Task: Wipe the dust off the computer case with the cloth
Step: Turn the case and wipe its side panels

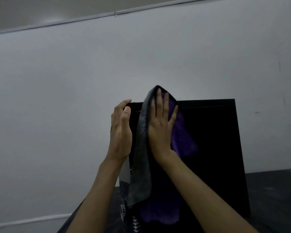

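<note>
Two hands work on a black computer case (213,148) that stands upright on a dark table (272,195), its broad, glossy side panel facing the viewer and a pale grey wall (74,98) behind it. The left hand (121,132) grips the case at its upper left corner: the fingers curl over the far edge while the thumb lies against the near face. The right hand (161,128) lies flat on the cloth (181,140), fingers straight and slightly spread, pressing it against the upper left part of the side panel. The cloth is purple on the side under the palm and grey along a folded strip that hangs down the left of the panel, between the two hands; its top peaks just above the case's upper edge, and a purple part droops lower down, near the bottom of the panel. At the case's lower left, some pale metal fittings (123,211) show, too blurred to identify. The room is dim.
</note>
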